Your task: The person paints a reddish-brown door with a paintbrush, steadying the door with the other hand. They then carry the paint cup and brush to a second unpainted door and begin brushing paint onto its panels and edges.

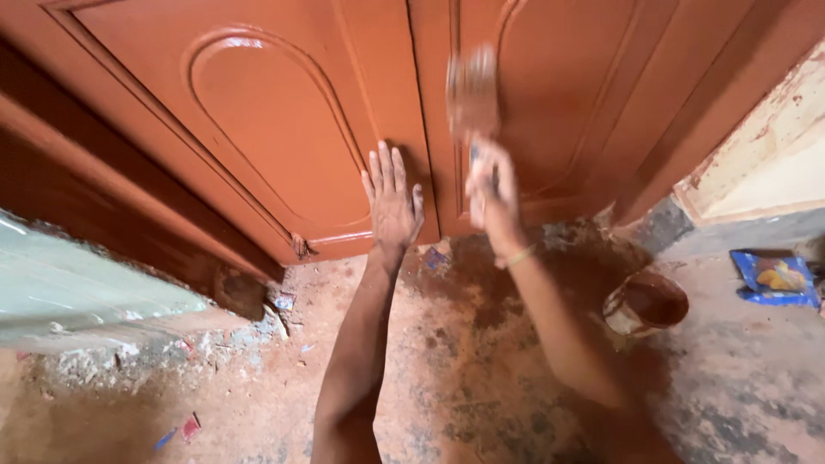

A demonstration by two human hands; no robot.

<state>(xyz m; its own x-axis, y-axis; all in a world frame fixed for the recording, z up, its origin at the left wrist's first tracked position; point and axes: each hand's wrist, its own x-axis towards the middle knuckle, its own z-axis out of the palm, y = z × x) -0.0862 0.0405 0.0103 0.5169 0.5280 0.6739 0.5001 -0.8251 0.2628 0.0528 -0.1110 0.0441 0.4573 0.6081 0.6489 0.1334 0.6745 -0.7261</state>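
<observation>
- both arms bare all the way down, no sleeves showing anywhere in the shot
- left hand [393, 202]: no glove, no ring or watch afaict. nails short. fingers look dusty/smudged w/ reddish-brown stuff, same on the forearm
- right hand [490, 185]: also no glove, pretty blurred so can't make out details on the fingers. pale smears on the knuckles & back of it
- right wrist has a thin band [519, 255], light yellowish-green, looks like a thread or skinny bangle, tbh too small to tell which
- right forearm also smudged w/ reddish-brown patches, esp lower down near the elbow
</observation>
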